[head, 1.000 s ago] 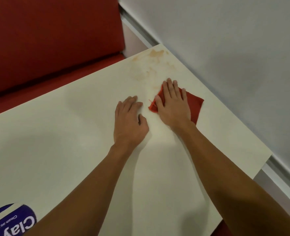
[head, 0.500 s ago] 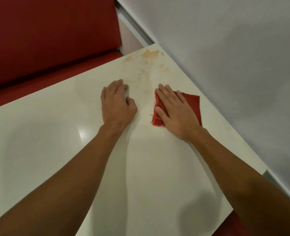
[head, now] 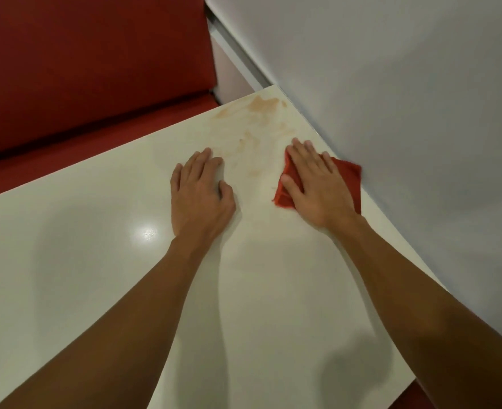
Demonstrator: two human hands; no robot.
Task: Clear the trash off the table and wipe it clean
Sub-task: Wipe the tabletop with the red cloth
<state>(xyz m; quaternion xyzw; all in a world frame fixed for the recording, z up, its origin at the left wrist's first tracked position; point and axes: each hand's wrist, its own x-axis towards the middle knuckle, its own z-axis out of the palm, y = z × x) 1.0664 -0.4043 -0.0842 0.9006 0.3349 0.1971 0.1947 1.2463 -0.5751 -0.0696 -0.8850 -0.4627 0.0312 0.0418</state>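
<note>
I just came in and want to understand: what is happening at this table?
A person is wiping the white table with a red cloth. The right hand presses flat on the cloth near the edge by the wall; the left hand rests flat on the bare tabletop beside it. Brownish stains show at the far corner, so the wiping is not yet done.

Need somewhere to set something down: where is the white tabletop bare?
Bare: the white tabletop left of the left hand, and the strip between the forearms. Crowded: the far corner by the grey wall, with orange-brown stains and the right hand pressing the red cloth.
</note>
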